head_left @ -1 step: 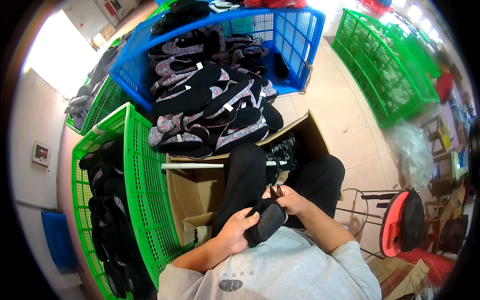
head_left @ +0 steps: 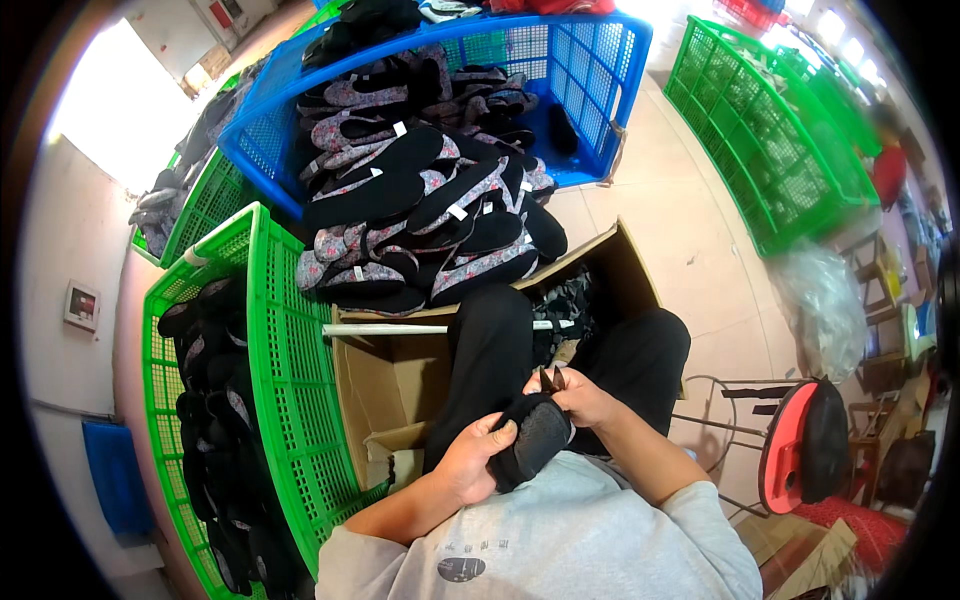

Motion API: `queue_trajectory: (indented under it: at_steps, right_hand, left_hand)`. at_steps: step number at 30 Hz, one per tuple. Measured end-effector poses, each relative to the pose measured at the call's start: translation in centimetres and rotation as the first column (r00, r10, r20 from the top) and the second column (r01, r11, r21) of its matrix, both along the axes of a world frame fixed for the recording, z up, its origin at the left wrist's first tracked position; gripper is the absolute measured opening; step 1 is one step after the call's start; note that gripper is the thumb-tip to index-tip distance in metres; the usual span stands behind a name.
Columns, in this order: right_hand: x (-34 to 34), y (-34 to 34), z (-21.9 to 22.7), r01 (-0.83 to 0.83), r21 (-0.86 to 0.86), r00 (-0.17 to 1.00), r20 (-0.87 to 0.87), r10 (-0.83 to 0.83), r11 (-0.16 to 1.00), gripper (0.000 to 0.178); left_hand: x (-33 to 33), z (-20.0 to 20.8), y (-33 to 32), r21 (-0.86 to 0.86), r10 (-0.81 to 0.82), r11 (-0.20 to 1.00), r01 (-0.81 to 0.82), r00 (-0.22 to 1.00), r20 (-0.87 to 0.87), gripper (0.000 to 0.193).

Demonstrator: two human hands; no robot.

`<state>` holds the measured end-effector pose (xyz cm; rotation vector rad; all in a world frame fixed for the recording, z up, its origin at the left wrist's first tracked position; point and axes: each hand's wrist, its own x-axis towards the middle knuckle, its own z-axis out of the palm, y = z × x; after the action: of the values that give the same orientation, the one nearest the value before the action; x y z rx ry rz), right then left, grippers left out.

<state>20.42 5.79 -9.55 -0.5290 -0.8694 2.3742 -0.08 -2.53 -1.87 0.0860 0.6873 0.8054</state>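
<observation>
In front of my belly, my left hand grips a black slipper with its thumb on top. The slipper's dark, rounded end faces me. My right hand is closed round a small pair of thread snips, their two dark blades pointing up and slightly apart. Its fingers are at the slipper's far edge; whether they also pinch the fabric is hidden. Beyond my knees lies a heap of slippers with black soles, flowered sides and small white tags.
The heap spills from a blue crate. Between my legs stands a cardboard box with a white bar across it. A green crate of dark slippers is at my left. Right are another green crate and a red stool.
</observation>
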Motion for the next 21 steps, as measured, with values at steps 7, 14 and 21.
queue_trajectory:
  at_steps: [7,14,21]
  right_hand:
    - [-1.1,0.9,0.2,0.029,0.039,0.998,-0.052,-0.027,0.999,0.025]
    - [-1.0,1.6,1.8,0.087,0.125,0.996,-0.026,-0.085,0.988,0.037]
    - [-0.6,1.8,-0.5,0.180,-0.070,0.975,-0.122,-0.188,0.981,0.057]
  left_hand:
    - [0.0,-2.4,1.1,0.093,-0.059,0.995,0.032,0.950,0.307,0.053]
    - [0.2,-2.4,2.9,0.200,-0.271,0.954,0.223,0.927,0.258,0.055]
    - [1.1,-4.2,3.6,0.012,-0.190,0.979,0.204,0.885,0.424,0.053]
